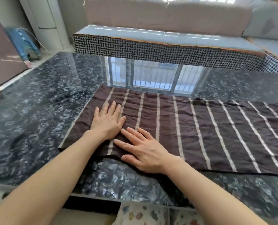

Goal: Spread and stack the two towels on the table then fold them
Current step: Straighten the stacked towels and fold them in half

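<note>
On the dark marbled counter (37,111), a brown towel (200,135) with thin pale stripes lies spread flat, its long side running from the counter's middle toward the right edge of the view. A second layer of the same cloth appears at the right, where a stepped far edge and a stepped near edge show, but whether this is the second towel or a fold cannot be told. Both hands lie on the towel's left end, palms down. The left hand (108,121) rests flat near the left hem, fingers straight and slightly spread, pointing away from the person, gripping nothing. The right hand (143,151) rests flat just beside it, nearer the towel's near edge, fingers straight and angled toward the upper left; its fingertips (123,130) touch or nearly touch the heel of the left hand, and it holds nothing. The cloth between the two hands shows small wrinkles, and the near edge below the right hand curves upward off a straight line. A window reflection (151,75) shows on the glossy counter beyond the towel's far edge. Behind the counter stands a sofa (167,15) with a houndstooth-sided seat cushion (151,49). A blue stool (23,44) stands at the far left on the floor. Floral fabric (143,213) shows at the bottom edge, below the counter.
</note>
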